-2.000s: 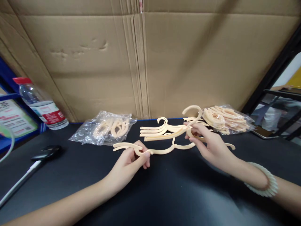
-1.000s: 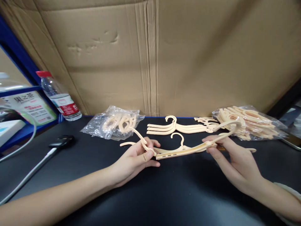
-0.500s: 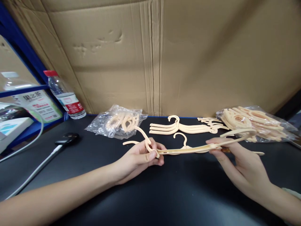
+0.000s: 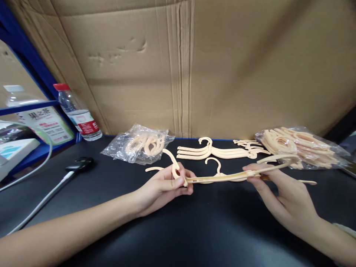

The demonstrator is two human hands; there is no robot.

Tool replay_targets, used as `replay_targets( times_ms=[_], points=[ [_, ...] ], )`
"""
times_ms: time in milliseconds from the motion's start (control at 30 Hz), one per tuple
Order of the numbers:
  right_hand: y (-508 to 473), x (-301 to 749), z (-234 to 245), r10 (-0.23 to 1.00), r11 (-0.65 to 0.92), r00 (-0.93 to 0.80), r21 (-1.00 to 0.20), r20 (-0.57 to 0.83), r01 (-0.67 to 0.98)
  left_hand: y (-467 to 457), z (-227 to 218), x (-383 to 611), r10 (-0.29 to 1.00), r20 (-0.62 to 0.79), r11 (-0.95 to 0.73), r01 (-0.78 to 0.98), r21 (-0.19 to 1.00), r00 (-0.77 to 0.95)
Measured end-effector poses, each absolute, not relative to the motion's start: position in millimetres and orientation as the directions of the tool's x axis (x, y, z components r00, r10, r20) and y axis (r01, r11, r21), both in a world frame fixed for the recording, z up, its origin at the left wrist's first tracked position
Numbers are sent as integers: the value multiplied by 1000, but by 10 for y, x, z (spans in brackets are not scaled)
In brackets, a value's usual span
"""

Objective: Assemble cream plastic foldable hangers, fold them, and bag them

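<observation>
My left hand (image 4: 167,183) pinches a small cream hook piece (image 4: 174,163) against the left end of a long cream hanger bar (image 4: 222,177). My right hand (image 4: 278,189) grips the bar's right end, just below its curved hook (image 4: 280,158). The bar is held level a little above the black table (image 4: 178,230). Another hanger (image 4: 214,165) lies flat on the table behind the bar.
A stack of finished hangers (image 4: 217,151) lies by the cardboard wall (image 4: 178,66). A clear bag of hooks (image 4: 139,146) sits left of it, a bag of hanger parts (image 4: 300,146) at right. A water bottle (image 4: 76,113) and a cable with black plug (image 4: 75,165) are at left.
The right hand picked up a hanger bar and brought its left end to the hook piece in the left hand. The bar has levelled out over the last second.
</observation>
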State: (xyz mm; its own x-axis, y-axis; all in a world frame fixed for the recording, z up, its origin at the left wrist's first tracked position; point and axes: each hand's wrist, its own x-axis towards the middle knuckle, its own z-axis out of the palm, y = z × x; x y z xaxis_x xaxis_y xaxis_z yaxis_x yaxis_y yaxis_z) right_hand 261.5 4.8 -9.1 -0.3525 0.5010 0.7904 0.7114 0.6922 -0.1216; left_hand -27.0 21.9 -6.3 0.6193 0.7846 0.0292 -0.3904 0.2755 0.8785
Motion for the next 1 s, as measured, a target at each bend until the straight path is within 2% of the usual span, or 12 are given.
replay_targets(
  times_ms=[233,1000],
  points=[
    [53,2617,-86,477,695,-375,-80,795,714,223,-66,-276,778,46,283,-416,864,626],
    [24,2593,-104,468,693,-361,-81,807,717,252,-99,-278,788,21,288,-399,870,615]
  ],
)
